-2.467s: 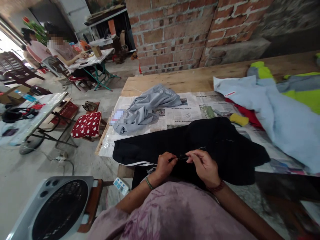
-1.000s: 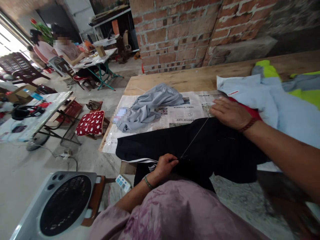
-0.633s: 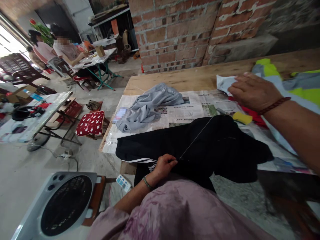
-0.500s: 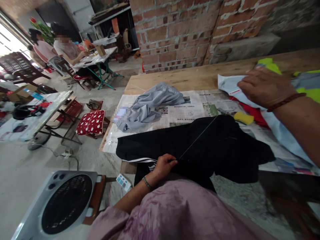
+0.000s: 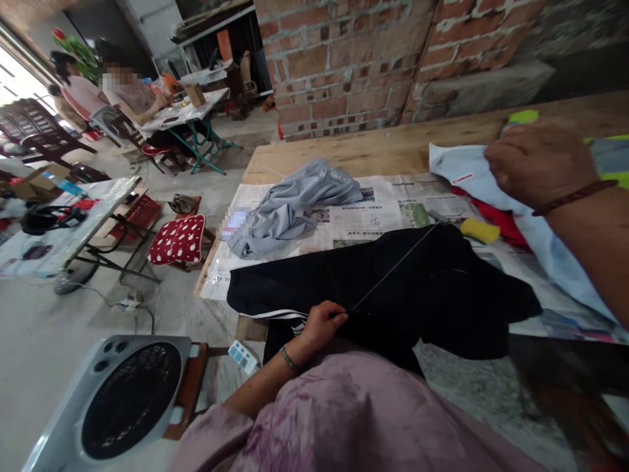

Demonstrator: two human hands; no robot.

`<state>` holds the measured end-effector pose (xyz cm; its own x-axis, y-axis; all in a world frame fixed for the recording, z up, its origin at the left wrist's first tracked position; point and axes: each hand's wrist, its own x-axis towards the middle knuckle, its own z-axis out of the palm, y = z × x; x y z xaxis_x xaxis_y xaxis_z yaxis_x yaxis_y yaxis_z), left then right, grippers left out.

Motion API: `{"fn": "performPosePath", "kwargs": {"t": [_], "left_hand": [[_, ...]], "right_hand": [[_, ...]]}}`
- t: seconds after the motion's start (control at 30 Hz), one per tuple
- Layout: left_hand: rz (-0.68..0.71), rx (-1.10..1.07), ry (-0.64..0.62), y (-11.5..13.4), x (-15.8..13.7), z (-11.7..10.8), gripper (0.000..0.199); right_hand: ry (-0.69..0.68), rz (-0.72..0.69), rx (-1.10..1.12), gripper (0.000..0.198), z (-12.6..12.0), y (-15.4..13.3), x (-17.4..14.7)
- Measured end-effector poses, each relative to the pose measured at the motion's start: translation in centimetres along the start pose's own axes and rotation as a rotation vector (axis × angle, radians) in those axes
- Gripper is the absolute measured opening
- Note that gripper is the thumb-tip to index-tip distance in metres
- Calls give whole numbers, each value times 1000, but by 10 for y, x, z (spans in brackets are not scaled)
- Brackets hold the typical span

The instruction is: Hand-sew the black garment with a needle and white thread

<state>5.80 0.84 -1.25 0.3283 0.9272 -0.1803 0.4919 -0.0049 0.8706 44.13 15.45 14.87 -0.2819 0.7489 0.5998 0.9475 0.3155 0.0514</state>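
From the head camera, looking down at a wooden table (image 5: 383,154) partly covered with newspaper (image 5: 383,213), the black garment (image 5: 422,295) with white stripes at one edge lies spread along the near side, in front of the person. The left hand (image 5: 322,328) pinches the black garment between thumb and fingers near its lower edge. Just beside those fingertips, a thin white thread (image 5: 394,266) slants taut across the cloth towards the right hand (image 5: 545,160), fading before it gets there. That hand hovers over a pale blue cloth (image 5: 511,190), fingers curled; whether they grip anything cannot be told. A yellow sponge (image 5: 480,231) sits just beyond the black garment, and a crumpled grey cloth (image 5: 309,196) lies towards the table's left end.
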Motion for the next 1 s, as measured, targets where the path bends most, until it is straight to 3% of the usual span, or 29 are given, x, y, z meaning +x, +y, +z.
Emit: {"fn": "performPosePath", "kwargs": {"t": [0.1, 0.17, 0.4, 0.5, 0.7, 0.83, 1.0], "left_hand": [[8, 6, 8, 0, 0, 0, 13], [16, 6, 20, 0, 1, 1, 13], [96, 20, 39, 0, 1, -2, 13], [146, 78, 46, 3, 0, -4, 12], [339, 293, 17, 13, 2, 2, 14], [432, 594, -7, 10, 7, -1, 24], [303, 887, 50, -10, 8, -48, 39]], "right_hand": [[-3, -56, 9, 30, 15, -5, -1], [-39, -91, 71, 27, 27, -25, -8], [-259, -58, 651, 25, 60, -175, -94], [-357, 23, 796, 25, 59, -213, -131], [-416, 113, 767, 13, 57, -231, -160], [-319, 189, 678, 15, 61, -223, -170], [-237, 271, 567, 16, 67, -205, -184]]}}
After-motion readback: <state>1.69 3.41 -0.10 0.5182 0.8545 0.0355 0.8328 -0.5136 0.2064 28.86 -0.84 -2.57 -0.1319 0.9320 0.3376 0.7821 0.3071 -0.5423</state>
